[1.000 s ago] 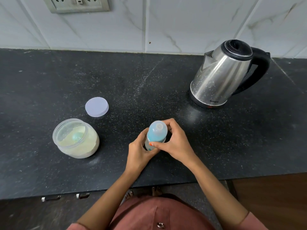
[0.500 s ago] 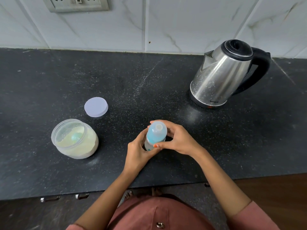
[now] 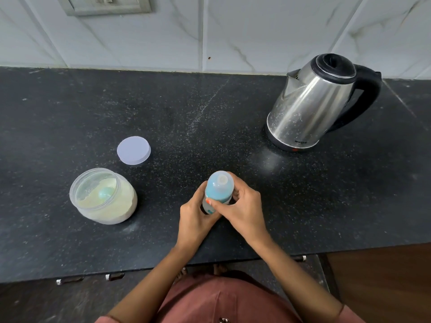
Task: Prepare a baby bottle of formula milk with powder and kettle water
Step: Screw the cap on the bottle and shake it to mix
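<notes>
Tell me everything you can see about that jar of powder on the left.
The powder jar is a squat, round, clear plastic tub, standing upright and open on the black counter. Pale yellowish powder fills most of it, with a teal scoop lying inside. Its pale lilac lid lies apart behind it. No hand touches it.

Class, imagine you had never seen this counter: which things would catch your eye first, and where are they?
First, the baby bottle at the near middle, gripped by the left hand low down and the right hand at its blue collar. Then the shiny steel kettle at the far right, and the open jar of powder on the left, its lid lying just behind it.
</notes>
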Demonstrator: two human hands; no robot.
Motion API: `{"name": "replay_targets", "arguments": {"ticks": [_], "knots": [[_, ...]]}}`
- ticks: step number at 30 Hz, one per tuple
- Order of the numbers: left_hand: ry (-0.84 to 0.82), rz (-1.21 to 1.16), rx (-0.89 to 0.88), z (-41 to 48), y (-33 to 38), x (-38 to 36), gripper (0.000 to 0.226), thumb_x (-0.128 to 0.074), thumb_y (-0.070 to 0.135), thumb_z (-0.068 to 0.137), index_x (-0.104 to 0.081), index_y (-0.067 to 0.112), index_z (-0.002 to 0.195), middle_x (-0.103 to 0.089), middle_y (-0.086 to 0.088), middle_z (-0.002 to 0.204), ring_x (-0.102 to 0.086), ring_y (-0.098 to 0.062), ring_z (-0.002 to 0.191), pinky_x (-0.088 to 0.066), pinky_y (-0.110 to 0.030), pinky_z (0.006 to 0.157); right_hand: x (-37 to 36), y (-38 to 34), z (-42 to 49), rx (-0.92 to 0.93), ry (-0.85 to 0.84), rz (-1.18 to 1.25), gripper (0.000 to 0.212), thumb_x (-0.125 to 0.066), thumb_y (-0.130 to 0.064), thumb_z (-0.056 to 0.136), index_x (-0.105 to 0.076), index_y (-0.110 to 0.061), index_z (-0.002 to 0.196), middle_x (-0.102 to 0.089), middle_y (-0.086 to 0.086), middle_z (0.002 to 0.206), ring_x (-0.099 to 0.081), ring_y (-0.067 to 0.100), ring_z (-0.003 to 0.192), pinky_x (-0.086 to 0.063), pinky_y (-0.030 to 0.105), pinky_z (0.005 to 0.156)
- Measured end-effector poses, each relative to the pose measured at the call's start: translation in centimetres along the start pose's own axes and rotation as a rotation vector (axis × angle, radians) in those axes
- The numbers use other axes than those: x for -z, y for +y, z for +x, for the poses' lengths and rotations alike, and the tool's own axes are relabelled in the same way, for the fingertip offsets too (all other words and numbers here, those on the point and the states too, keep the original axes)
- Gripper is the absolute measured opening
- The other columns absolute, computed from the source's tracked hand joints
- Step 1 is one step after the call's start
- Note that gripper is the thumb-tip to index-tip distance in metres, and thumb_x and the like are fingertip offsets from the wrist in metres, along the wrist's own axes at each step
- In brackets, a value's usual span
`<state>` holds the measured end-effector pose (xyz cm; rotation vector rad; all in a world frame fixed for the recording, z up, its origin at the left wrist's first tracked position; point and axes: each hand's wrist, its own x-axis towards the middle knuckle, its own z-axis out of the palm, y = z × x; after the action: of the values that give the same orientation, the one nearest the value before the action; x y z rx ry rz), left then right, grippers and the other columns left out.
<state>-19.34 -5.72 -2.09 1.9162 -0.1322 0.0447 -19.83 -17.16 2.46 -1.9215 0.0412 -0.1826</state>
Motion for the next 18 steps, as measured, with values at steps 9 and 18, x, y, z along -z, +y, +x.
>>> {"name": "replay_targets", "arguments": {"ticks": [9, 18], "knots": [[-0.068, -0.024, 0.031, 0.4, -0.4, 0.2, 0.062, -0.080, 0.017, 0.068, -0.048, 0.032, 0.120, -0.064, 0.015, 0.105, -0.059, 0.006, 0.097, -0.045, -0.007, 0.081, 2.2, 0.5, 1.7, -0.056, -0.287, -0.035, 0.063, -0.081, -0.008, 0.063, -0.050, -0.039, 0.109, -0.055, -0.026, 0.108, -0.053, -0.014, 0.104, -0.042, 0.008, 0.090], [-0.024, -0.026, 0.004, 0.1, 0.2, 0.1, 0.067, -0.077, 0.008, 0.070, -0.042, 0.048, 0.111, -0.057, 0.030, 0.101, -0.055, 0.017, 0.094, -0.041, -0.003, 0.078, 0.6, 0.2, 0.1, 0.010, -0.069, -0.039, 0.056, -0.080, -0.010, 0.065, -0.052, -0.035, 0.107, -0.056, -0.031, 0.099, -0.055, -0.015, 0.097, -0.044, 0.006, 0.084]]}}
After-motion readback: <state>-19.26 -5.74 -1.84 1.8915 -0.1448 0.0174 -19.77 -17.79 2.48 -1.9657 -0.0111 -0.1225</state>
